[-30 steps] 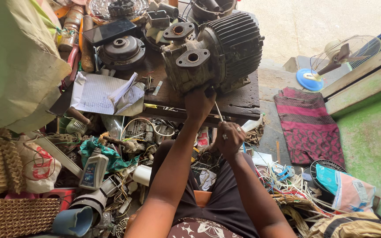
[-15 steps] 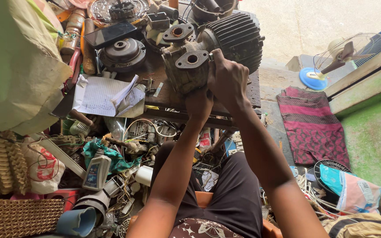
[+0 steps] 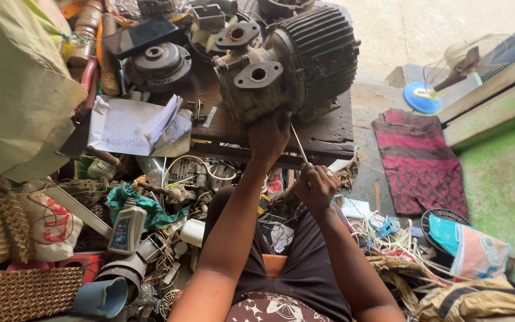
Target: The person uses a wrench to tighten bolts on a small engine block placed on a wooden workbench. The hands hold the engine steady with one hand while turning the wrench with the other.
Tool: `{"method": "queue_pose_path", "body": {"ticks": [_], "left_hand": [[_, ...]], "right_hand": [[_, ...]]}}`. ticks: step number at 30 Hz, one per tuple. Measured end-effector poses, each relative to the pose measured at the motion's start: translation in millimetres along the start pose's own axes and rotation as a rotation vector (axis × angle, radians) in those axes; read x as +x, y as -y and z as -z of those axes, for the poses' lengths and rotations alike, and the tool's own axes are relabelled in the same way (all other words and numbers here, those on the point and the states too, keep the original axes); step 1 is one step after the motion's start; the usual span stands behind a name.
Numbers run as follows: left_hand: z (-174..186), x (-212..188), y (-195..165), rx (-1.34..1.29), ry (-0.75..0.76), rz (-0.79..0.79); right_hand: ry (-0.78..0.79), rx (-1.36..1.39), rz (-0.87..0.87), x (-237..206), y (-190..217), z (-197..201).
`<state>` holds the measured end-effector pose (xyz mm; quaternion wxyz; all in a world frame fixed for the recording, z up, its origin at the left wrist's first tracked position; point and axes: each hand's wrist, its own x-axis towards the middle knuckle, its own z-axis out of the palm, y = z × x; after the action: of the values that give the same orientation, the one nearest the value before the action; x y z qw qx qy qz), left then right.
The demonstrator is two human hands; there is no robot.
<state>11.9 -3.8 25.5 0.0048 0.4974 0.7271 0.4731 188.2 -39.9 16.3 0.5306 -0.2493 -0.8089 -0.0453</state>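
A rusty water pump with a dark ribbed electric motor (image 3: 287, 62) sits on a low wooden table (image 3: 329, 134). My left hand (image 3: 267, 136) presses against the underside of the pump's front housing. My right hand (image 3: 316, 185) is lower, below the table edge, gripping the handle of a thin screwdriver (image 3: 298, 142) whose shaft slants up to the pump's base beside the left hand.
An open notebook (image 3: 132, 125), a round metal pump cover (image 3: 157, 64) and a phone (image 3: 141, 34) lie on the table's left. Below: an oil bottle (image 3: 127, 226), wires, a woven basket (image 3: 22, 292). At right: a red mat (image 3: 418, 158), a fan (image 3: 460, 65), a green floor.
My right hand has come down from the side of the pump to below the table edge and now holds the screwdriver against the pump's base. The left hand stays under the pump.
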Motion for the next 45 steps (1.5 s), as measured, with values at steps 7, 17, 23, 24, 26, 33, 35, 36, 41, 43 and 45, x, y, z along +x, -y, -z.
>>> {"method": "queue_pose_path", "body": {"ticks": [7,17,23,24,26,33,35,36,41,43,45], "left_hand": [[10.4,7.2,-18.2,0.041,0.009,0.075],[4.6,0.1,12.4,-0.083,-0.076,-0.165],[5.2,5.2,8.4,-0.009,-0.090,-0.170],[4.8,5.6,5.8,0.011,-0.073,-0.127],[3.4,5.4,1.6,0.063,-0.047,-0.082],[-3.0,5.6,5.4,0.133,-0.056,-0.076],[-5.3,2.5,7.4,0.116,-0.079,-0.091],[-5.9,3.2,8.3,0.107,-0.093,-0.103],[-4.8,1.4,9.5,0.160,-0.129,-0.168],[-1.8,1.6,7.9,0.083,-0.127,-0.167],[0.7,0.8,3.5,-0.011,-0.093,-0.133]], "right_hand": [[0.019,0.007,0.009,-12.7,6.4,-6.4],[-0.141,0.115,0.118,47.6,-2.4,-3.2],[0.132,0.001,0.016,152.7,-2.0,-13.2],[0.160,-0.022,0.027,166.3,-0.1,-15.6],[0.217,-0.068,0.048,186.1,4.9,-22.1],[0.203,-0.022,0.026,173.4,5.9,-19.6],[0.143,0.030,0.031,143.4,5.4,-10.2],[0.093,0.048,0.045,127.8,6.3,-7.7],[0.008,0.034,0.015,41.9,10.0,3.0],[0.008,0.038,0.046,16.7,7.1,0.9],[0.022,0.028,0.041,-3.0,4.5,-0.8]]}}
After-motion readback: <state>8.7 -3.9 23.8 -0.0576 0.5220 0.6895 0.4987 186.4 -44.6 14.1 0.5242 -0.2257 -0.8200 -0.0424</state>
